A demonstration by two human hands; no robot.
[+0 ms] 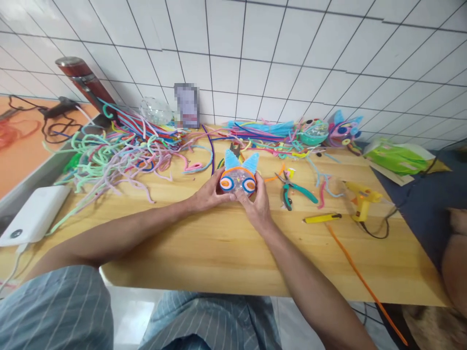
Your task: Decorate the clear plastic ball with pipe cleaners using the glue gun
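Both hands hold a small round craft figure [239, 179] above the middle of the wooden table. It has two blue pointed ears, an orange band across the top and large ringed eyes in white, orange and blue; its body looks clear and glittery. My left hand [210, 191] is closed around its left side. On the opposite side my right hand [258, 201] grips it, thumb at the lower front. Just right of the hands lie teal-handled pliers [297, 189], beside an orange pipe cleaner scrap [273, 178].
A yellow glue gun [363, 198], a yellow utility knife [321, 218] and a long orange pipe cleaner [365, 282] lie right. Loose pipe cleaners [109, 160] spread left, near a white power bank [34, 214]. Another eared figure [343, 130] stands at the back. A person's arm [454, 267] shows far right.
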